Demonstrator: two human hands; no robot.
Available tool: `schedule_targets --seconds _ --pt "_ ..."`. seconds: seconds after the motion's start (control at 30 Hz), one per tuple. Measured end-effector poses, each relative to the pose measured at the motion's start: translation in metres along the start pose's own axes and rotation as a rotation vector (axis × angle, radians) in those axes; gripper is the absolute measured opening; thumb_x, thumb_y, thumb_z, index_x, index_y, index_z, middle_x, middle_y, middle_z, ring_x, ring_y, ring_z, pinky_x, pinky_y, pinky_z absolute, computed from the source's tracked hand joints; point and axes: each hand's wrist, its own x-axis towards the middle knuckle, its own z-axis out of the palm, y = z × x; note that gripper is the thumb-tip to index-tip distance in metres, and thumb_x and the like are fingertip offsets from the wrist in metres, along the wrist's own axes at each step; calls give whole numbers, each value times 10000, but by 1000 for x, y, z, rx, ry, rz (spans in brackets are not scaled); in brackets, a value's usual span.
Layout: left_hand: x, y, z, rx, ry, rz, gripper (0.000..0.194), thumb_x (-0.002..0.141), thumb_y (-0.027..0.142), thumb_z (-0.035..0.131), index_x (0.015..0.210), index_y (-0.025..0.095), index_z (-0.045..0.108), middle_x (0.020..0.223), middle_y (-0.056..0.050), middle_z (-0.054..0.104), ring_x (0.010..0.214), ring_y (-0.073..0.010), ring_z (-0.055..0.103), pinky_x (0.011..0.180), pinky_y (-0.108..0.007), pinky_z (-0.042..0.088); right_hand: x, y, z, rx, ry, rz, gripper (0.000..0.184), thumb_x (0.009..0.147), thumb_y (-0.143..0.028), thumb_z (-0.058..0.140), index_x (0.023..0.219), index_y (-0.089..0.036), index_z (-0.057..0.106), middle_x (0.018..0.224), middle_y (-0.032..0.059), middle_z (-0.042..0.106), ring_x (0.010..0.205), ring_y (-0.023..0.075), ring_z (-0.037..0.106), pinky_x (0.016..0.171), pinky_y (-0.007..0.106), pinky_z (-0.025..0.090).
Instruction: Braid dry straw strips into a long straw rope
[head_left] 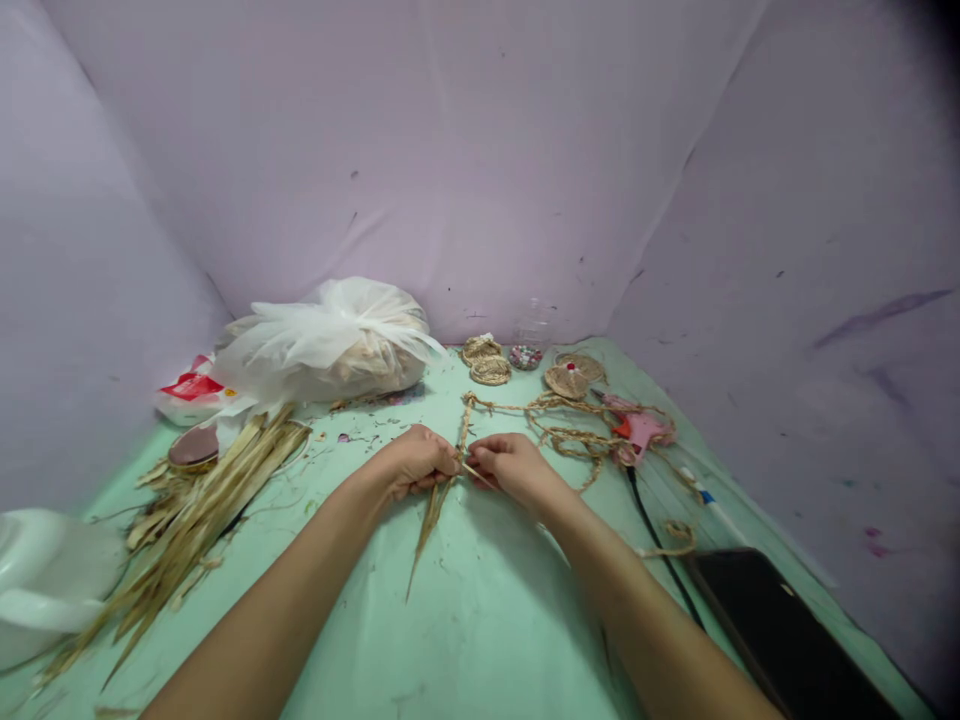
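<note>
Both my hands meet at the near end of a braided straw-coloured cord (463,428). My left hand (421,460) is closed, pinching the braid where loose dried fibre strips (429,522) hang down toward me. My right hand (510,466) is closed too, with a thin pale strand (480,476) between its fingertips, right beside the left fingers. From the top of the upright stretch, the cord bends right and runs into a loose tangle of finished braid (574,438) on the green tabletop (420,650).
At left lie a bundle of dried fibre strips (217,500), a white jug (56,585) and a stuffed plastic bag (330,345). Coiled woven pieces (490,371) and a clear jar of beads (526,355) stand at the back. At right are a pink glue gun (639,430) and a black phone (780,630).
</note>
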Motion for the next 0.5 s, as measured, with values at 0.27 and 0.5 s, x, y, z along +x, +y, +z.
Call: schedule_targets --seconds 0.27,0.5 --pt "-5 8 5 145 34 -46 71 546 183 505 490 140 506 363 39 397 288 -52 254 333 -210 166 1 7 17 22 14 58 105 598 -161 520 510 -155 463 363 -78 318 337 35 215 354 196 137" --pt "-24 22 10 561 267 -31 113 554 234 555 488 143 566 401 -10 467 398 -109 420 412 -217 277 -1 8 18 89 1 59 92 574 -160 486 483 -147 485 378 -56 392 328 34 227 348 203 137"
